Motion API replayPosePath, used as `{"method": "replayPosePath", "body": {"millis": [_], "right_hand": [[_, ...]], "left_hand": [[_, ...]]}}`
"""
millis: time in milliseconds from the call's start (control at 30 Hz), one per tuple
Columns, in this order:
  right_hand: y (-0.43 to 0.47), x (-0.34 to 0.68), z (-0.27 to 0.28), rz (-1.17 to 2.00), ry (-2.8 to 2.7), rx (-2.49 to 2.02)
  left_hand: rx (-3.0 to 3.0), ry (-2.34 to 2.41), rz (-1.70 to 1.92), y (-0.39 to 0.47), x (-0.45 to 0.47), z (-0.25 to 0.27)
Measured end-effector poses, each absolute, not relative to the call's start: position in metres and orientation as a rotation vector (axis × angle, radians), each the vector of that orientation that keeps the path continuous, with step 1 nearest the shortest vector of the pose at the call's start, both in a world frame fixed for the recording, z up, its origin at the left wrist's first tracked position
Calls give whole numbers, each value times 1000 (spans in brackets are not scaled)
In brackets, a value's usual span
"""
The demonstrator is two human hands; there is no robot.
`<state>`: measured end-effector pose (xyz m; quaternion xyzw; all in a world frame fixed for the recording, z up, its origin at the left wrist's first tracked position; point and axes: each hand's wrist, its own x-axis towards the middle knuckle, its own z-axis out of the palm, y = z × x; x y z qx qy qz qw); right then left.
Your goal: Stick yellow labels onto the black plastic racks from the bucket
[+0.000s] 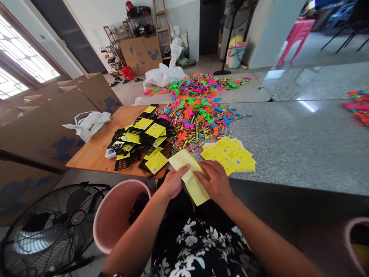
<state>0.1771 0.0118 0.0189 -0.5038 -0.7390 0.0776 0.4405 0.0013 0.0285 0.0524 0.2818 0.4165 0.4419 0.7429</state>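
A pale yellow card sheet (192, 184) is held above my lap at the table's front edge, its plain side up. My left hand (175, 181) grips its left side, thumb on top and fingers underneath. My right hand (215, 180) is closed over the right side, fingers bent across its edge. Just beyond my right hand lies a stack of printed yellow card sheets (230, 154). Left of the sheet, black plastic grid pieces (122, 163) with yellow printed cards (156, 130) are piled on the wooden board.
Bright plastic toy guns (198, 104) and small coloured tubes are heaped mid-table. The wooden board (95, 154) adjoins the granite tabletop (294, 146). A pink bin (115, 215) and a black fan (57, 227) stand at lower left, with cardboard boxes (60, 111) behind.
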Motion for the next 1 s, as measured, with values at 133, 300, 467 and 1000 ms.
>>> {"method": "replayPosePath", "body": {"millis": [133, 300, 467, 1000], "right_hand": [[10, 178, 22, 220, -1823, -1279], [6, 175, 27, 342, -1701, -1300], [6, 176, 34, 501, -1614, -1266], [36, 246, 38, 1296, -619, -1257]], "left_hand": [[699, 913, 977, 28, 4, 48], [866, 918, 977, 30, 5, 41], [923, 926, 985, 30, 3, 45], [1252, 1136, 718, 70, -23, 36]]}}
